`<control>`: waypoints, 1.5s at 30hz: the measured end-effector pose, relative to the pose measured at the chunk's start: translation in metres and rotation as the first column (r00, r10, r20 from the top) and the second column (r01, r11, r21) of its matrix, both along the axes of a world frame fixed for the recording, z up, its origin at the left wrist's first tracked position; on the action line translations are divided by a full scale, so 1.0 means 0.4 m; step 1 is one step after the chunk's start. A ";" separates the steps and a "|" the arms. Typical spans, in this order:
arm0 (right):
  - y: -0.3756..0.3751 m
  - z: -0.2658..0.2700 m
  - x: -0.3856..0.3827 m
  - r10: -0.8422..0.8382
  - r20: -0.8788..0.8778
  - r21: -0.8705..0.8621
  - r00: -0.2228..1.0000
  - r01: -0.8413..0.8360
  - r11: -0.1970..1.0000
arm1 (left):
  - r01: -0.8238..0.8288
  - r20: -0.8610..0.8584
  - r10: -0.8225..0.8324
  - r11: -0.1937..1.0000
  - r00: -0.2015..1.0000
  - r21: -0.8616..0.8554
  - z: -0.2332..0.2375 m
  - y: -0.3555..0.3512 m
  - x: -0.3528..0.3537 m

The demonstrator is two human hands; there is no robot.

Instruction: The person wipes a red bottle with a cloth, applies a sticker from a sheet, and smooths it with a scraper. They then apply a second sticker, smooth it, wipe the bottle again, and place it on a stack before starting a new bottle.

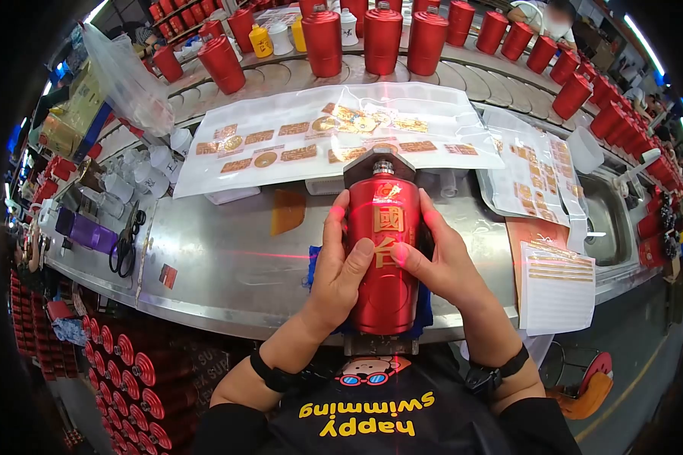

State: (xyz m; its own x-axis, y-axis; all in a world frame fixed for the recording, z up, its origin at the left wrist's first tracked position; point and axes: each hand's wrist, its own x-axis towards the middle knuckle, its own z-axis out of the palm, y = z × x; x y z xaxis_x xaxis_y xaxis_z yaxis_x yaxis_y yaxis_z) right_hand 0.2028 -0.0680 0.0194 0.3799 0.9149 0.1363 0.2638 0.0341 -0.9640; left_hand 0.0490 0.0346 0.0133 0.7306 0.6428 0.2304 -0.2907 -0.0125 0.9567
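Shiny steel workbench (228, 235) stretched across foreground. Left hand (334, 273) and right hand (444, 258) gripped red bottle (387, 307) from either side, thumbs near gold characters (388, 220). Bottle was over blue cloth (425, 315) at near edge, front up, neck pointing away. Beyond, white sheet (448, 106) with gold stickers (296, 152); left, scissors (127, 243) beside purple container (87, 231); right, sink (607, 220); farthest, other red bottles (322, 45) along conveyor (281, 76).

Red bottle (385, 299), glossy, gold characters and emblem facing up; lying lengthwise at near edge of metal table (212, 277), neck pointing away from the person.
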 end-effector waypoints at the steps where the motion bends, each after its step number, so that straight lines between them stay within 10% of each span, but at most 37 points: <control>1: 0.000 0.000 0.000 -0.004 0.013 -0.001 1.000 0.004 1.000 | -0.002 -0.002 0.002 1.000 1.000 0.000 0.001 -0.001 0.000; 23: -0.016 -0.036 0.015 -0.007 -0.186 0.007 0.983 0.009 1.000 | 0.018 0.046 -0.014 0.996 0.999 -0.091 0.007 -0.008 0.003; 45: -0.018 -0.024 0.000 -0.053 -0.007 0.021 0.999 0.054 0.998 | 0.036 0.008 -0.036 0.997 0.999 -0.072 -0.005 0.002 -0.006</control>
